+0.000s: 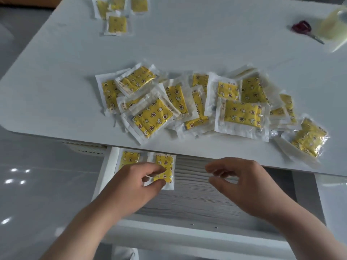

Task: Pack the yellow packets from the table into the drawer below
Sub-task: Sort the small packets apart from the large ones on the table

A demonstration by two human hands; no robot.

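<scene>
A loose pile of yellow packets (202, 104) in clear wrappers lies along the white table's (187, 44) near edge. Below it the drawer (197, 201) stands pulled out, with a grey ribbed floor. Two yellow packets lie at its back left: one (129, 158) by the left wall and one (166, 166) beside it. My left hand (135, 184) pinches the near edge of that second packet between thumb and fingers. My right hand (242, 182) hovers over the middle of the drawer, fingers curled and apart, holding nothing.
A smaller group of yellow packets (117, 14) lies at the table's far left. Red-handled scissors (305, 29) and a roll of clear tape (334, 25) sit at the far right. Shiny grey floor (37, 184) shows to the left of the drawer.
</scene>
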